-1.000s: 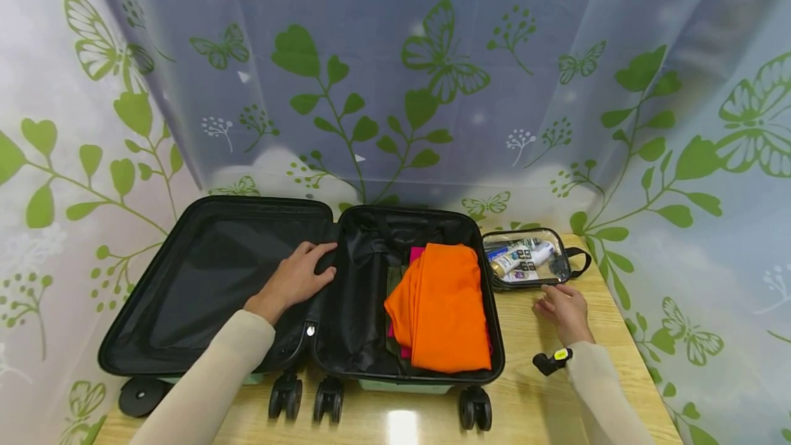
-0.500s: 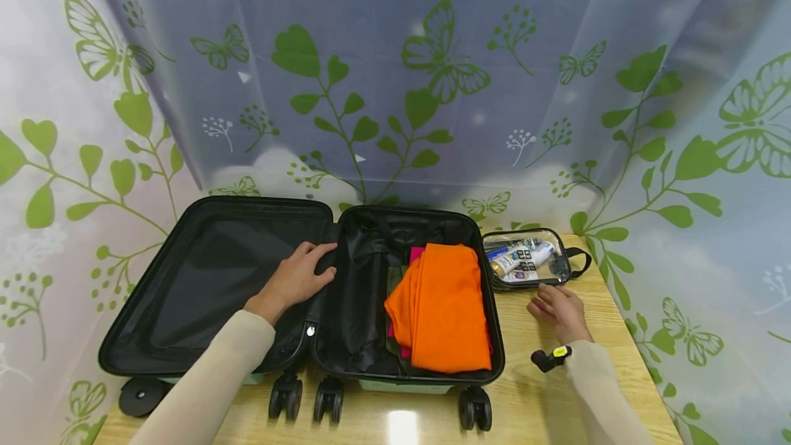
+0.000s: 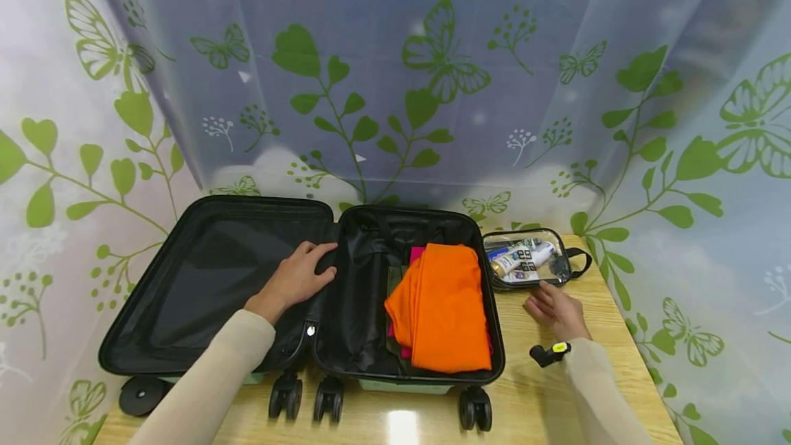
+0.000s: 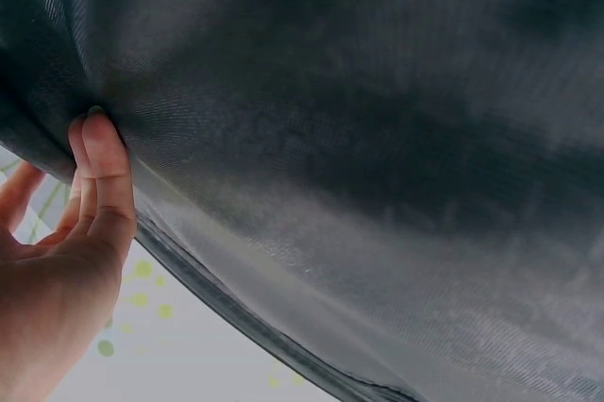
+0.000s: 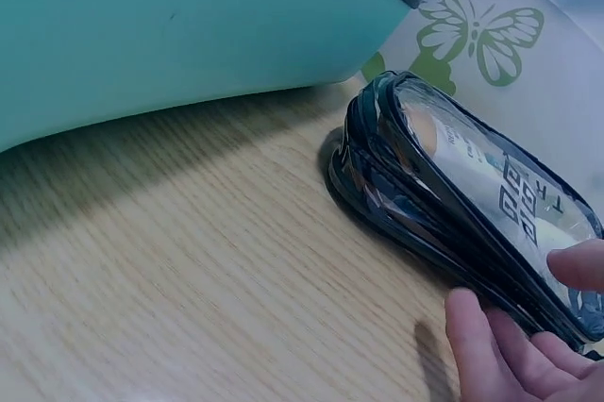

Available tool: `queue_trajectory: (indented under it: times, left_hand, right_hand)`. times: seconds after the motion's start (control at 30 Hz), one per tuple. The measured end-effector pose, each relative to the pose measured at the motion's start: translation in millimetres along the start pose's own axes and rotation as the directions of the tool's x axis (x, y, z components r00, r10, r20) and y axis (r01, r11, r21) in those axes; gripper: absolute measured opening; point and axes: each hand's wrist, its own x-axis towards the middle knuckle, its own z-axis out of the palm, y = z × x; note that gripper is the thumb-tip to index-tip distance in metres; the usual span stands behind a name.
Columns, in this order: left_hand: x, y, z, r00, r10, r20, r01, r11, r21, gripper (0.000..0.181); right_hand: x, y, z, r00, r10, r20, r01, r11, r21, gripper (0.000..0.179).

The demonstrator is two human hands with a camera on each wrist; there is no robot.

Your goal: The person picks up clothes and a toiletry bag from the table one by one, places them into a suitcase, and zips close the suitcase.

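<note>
An open black-lined suitcase (image 3: 346, 215) lies spread in the head view. My left hand (image 3: 296, 277) reaches over its left half, fingertips towards the middle divide. In the left wrist view, extended fingers (image 4: 106, 161) of that hand press against the dark fabric lining (image 4: 330, 128). Folded orange clothing (image 3: 448, 314) lies in the right half, over pink and dark green cloth. My right hand (image 3: 561, 311) is at the front edge of a clear zip pouch (image 3: 525, 259). In the right wrist view, one fingertip (image 5: 578, 265) overlaps the pouch's top; other fingers are at its front side, loosely bent.
The pouch contains a gold-capped bottle (image 3: 503, 264) and other toiletries; its black strap (image 3: 579, 263) points right. Suitcase wheels (image 3: 474, 408) stick out towards the wooden tabletop's (image 3: 525, 411) near edge. A patterned curtain (image 3: 395, 122) borders the back and sides.
My right hand has shifted slightly left along the pouch's front edge. The pouch, the suitcase and my left hand have stayed in place.
</note>
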Motion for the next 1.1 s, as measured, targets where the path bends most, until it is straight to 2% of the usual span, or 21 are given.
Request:
queue_trajectory:
  times: [0.1,0.23,0.6,0.73,0.9,1.1]
  left_hand:
    - [0.3,-0.3,0.4,1.000,0.002,0.001,-0.002,1.000,-0.001,0.060]
    - [-0.2,0.0,-0.2,1.000,0.006,-0.003,-0.006,1.000,0.000,0.060]
    - [-1.1,1.6,-0.6,1.000,0.005,-0.010,-0.005,1.000,0.003,0.060]
    - [-1.2,1.9,-0.2,1.000,0.009,-0.017,-0.009,1.000,0.003,0.060]
    - [-1.7,2.3,0.1,1.000,0.009,-0.026,-0.009,1.000,-0.002,0.060]
    - [-2.0,3.6,-1.6,0.999,0.018,-0.030,-0.018,1.000,-0.002,0.060]
  right_hand:
    - [1.1,-0.1,0.2,0.999,0.034,0.014,-0.034,0.997,0.075,0.008]
    - [3.9,0.6,2.4,0.999,0.044,0.014,-0.045,0.991,0.123,0.005]
    - [6.0,-3.3,8.6,0.991,0.125,0.048,-0.132,0.966,0.223,0.022]
    - [5.3,-4.8,9.8,0.990,0.128,0.065,-0.140,0.959,0.246,0.008]
    - [5.3,-5.6,10.9,0.990,0.123,0.067,-0.136,0.956,0.261,0.029]
    - [6.2,-6.4,11.8,0.993,0.111,0.026,-0.114,0.962,0.249,0.033]
